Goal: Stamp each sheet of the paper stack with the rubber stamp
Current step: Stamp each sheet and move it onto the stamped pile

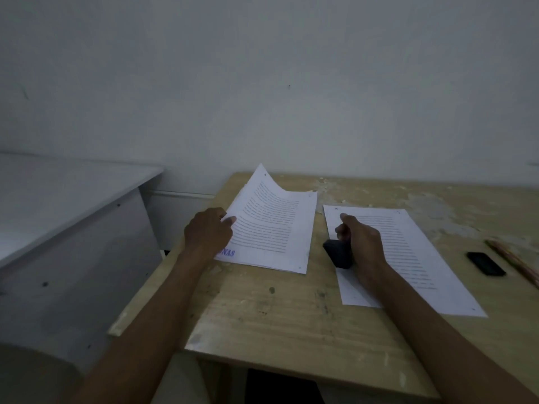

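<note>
Two sets of printed sheets lie on a worn wooden table (277,310). The left paper stack (274,231) has a blue stamp mark near its lower left corner, and its top sheet curls up at the far left corner. My left hand (208,233) pinches that top sheet at its left edge. To the right lies a second paper stack (408,252). My right hand (360,246) rests over its left part, gripping the dark rubber stamp (338,253), which is tilted above the lower left of the page.
A black phone (485,263) and a pencil (513,262) lie at the table's right side. A white desk (58,205) stands to the left, with a gap between it and the table. A plain wall rises right behind the table.
</note>
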